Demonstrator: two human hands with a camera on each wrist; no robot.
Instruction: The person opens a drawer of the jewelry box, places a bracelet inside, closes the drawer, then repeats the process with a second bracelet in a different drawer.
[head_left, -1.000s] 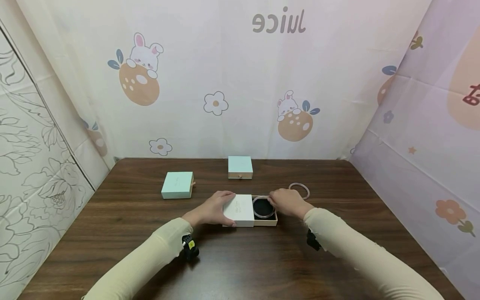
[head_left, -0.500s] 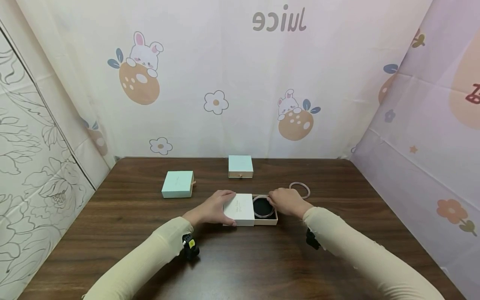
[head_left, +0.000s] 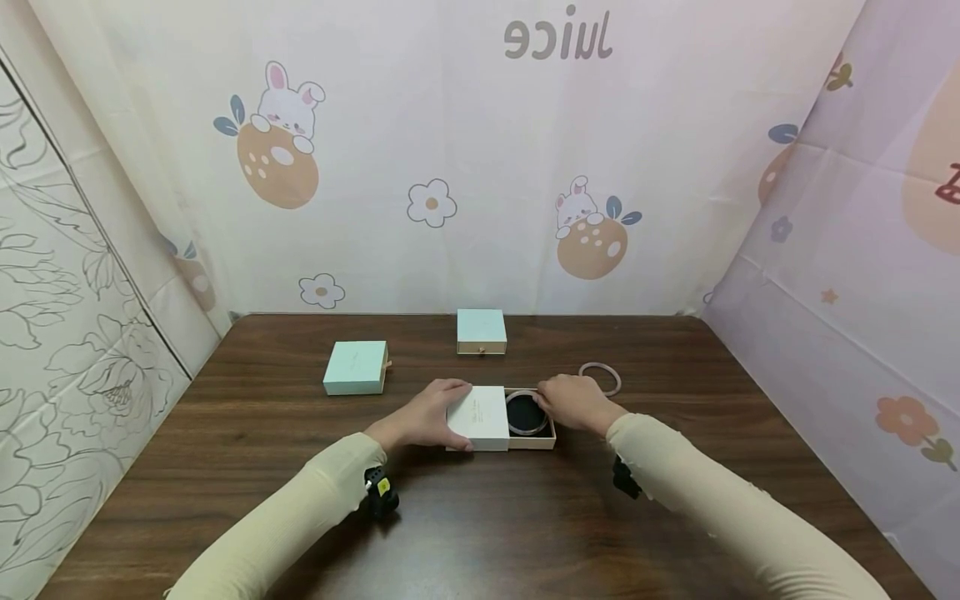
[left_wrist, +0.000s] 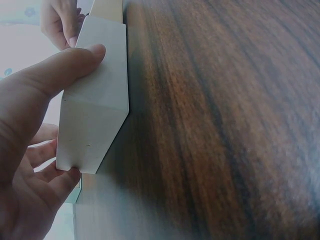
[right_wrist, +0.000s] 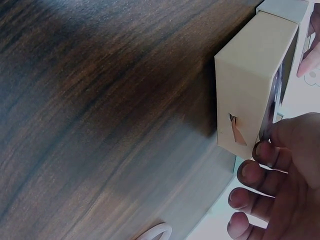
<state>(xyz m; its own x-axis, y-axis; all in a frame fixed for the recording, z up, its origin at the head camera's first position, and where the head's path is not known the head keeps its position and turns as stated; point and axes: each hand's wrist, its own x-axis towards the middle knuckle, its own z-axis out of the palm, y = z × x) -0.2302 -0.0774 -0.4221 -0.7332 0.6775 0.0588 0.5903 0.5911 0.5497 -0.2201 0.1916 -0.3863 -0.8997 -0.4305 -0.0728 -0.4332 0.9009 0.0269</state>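
A white drawer-style gift box (head_left: 477,417) lies on the table, its cream drawer (right_wrist: 245,85) pulled partway out to the right. My left hand (head_left: 423,417) grips the box's outer sleeve, thumb on the near side in the left wrist view and fingers around the far side and end. Inside the drawer, a pale translucent bangle (head_left: 528,434) lies over a black pad (head_left: 527,414). My right hand (head_left: 581,402) pinches that bangle by its right edge between thumb and forefinger, at the drawer's rim; the fingers partly hide the contact. A small ribbon pull (right_wrist: 238,131) hangs from the drawer's end.
A second bangle (head_left: 598,364) lies on the table just beyond my right hand. Two closed mint-green boxes stand farther back, one mint box (head_left: 356,367) at left and another mint box (head_left: 482,332) near the back edge. Printed curtains (head_left: 375,125) enclose the brown table (head_left: 480,525).
Both hands keep their places on the box and bangle. Only the head view has shifted very slightly.
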